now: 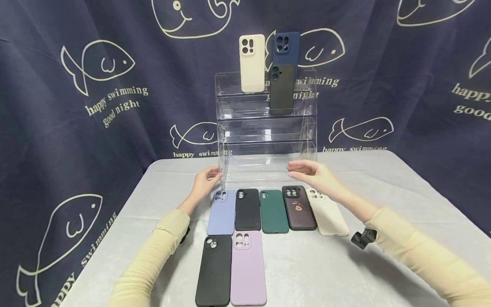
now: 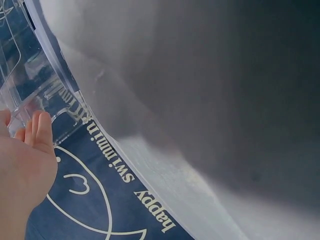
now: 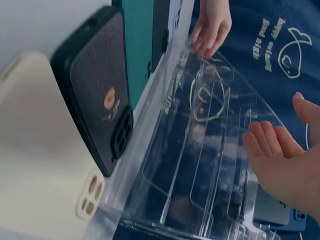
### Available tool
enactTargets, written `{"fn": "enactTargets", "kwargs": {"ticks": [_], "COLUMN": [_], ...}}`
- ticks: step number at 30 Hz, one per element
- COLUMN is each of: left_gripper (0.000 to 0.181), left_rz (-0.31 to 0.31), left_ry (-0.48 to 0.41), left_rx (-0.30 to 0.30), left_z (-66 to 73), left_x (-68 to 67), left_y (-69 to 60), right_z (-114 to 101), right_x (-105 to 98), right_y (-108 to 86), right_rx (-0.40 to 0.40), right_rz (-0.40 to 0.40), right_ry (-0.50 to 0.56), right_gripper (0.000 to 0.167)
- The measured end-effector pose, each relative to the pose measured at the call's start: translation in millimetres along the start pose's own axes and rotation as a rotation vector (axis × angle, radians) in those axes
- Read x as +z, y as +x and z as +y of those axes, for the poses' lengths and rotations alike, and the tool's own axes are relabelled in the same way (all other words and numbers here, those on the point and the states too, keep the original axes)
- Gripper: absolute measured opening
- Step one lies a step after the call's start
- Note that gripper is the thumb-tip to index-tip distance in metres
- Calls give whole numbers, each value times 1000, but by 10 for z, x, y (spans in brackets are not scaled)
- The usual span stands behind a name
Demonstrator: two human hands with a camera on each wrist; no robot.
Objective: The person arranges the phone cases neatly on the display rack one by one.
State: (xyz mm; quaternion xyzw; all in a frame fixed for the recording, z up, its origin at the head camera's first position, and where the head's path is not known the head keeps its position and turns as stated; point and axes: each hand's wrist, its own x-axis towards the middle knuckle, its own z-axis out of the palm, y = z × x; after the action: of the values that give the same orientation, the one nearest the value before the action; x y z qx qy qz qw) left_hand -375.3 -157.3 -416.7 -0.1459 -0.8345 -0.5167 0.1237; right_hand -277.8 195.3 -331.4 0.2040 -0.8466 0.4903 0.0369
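Observation:
A clear tiered rack stands at the back of the table. At its lower left edge is my left hand, fingertips touching or very close to the side; the left wrist view shows the hand with loosely bent fingers. My right hand, fingers extended, hovers by the rack's lower right side and holds nothing. The rack bears a cream case, a blue case and a dark case overlapping the blue one. Below it lie light blue, black, green, dark brown and white cases.
Nearer on the table, a black case and a lilac case lie side by side. A dark blue curtain with fish drawings hangs behind the rack.

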Motion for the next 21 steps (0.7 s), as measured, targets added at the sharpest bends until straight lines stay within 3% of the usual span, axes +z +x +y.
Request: {"fn": "enactTargets", "kwargs": {"ticks": [14, 21], "left_gripper": [34, 36], "left_rz": [-10, -16], "left_ry": [8, 20], "left_rx": [4, 12], "left_z": [0, 8], "left_x": [-3, -14], "left_y": [0, -12], "right_z": [4, 0], "right_x": [374, 564], "right_y": [-170, -252], "right_rx": [-2, -60], "right_rz": [-89, -145], "right_ry": [17, 17], "right_gripper": [43, 45]}}
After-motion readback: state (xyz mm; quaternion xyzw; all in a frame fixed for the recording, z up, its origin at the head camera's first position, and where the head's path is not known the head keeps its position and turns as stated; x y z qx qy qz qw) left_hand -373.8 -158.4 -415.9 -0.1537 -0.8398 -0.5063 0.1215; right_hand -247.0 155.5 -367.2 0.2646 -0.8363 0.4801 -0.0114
